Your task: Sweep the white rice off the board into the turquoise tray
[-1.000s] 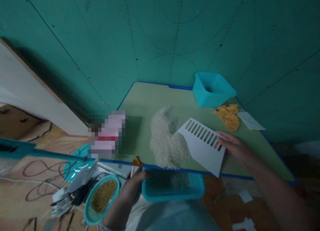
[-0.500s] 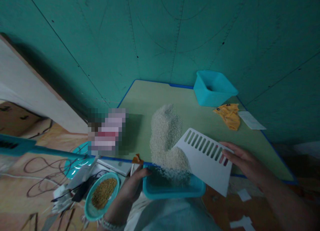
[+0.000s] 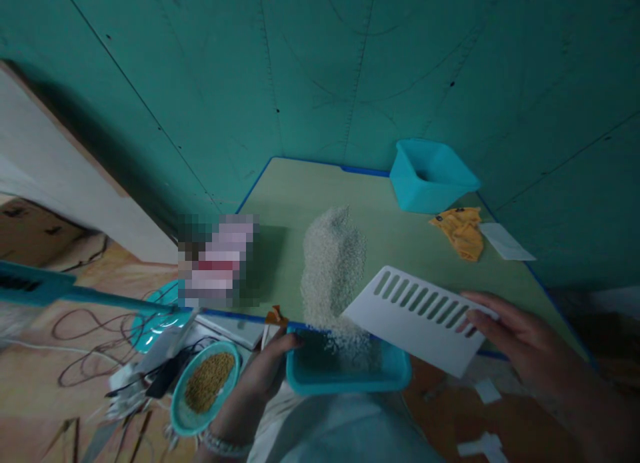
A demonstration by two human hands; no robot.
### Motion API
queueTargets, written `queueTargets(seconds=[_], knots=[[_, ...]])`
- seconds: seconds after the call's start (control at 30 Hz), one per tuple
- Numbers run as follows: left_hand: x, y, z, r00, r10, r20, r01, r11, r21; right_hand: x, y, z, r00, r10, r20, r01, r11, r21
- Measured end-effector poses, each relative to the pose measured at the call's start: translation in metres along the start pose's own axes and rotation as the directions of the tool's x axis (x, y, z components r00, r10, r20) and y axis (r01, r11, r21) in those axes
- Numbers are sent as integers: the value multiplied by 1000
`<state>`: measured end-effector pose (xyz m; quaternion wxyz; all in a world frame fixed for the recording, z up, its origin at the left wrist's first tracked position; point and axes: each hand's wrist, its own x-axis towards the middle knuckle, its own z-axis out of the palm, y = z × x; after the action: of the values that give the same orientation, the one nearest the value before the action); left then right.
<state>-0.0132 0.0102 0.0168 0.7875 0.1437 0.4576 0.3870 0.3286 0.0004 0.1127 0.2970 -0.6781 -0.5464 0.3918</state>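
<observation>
From the left, we see a round turquoise plastic bowl (image 3: 185,419) of yellow-brown grain (image 3: 207,383), then our left hand (image 3: 270,364), thumb clamped over the rim of a turquoise rectangular plastic tub (image 3: 350,387), its other fingers hidden. And here's the loose heap of whitish grain (image 3: 330,256) on the pale-green, blue-edged table (image 3: 300,183), tumbling over the front edge into that tub! It should run like sand, so we'd push it, not pinch it; the tub likely grows heavy, best gripped by its stiff rim. The flat white slotted plastic scraper (image 3: 400,321) leans in beside the heap, looking light and stiff; our right hand (image 3: 517,329) has its fingers closed around the slotted end, a sensible hold.
</observation>
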Motion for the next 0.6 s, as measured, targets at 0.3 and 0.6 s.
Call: queueTargets(seconds=[0.3,0.6], knots=[[-4,0,3,1000,15,5,-15,1000,-18,74,4,-12,971,-105,-217,144,974,173],[-5,2,1,1000,15,1,-15,1000,-27,139,-3,6,989,-47,-141,86,954,287]])
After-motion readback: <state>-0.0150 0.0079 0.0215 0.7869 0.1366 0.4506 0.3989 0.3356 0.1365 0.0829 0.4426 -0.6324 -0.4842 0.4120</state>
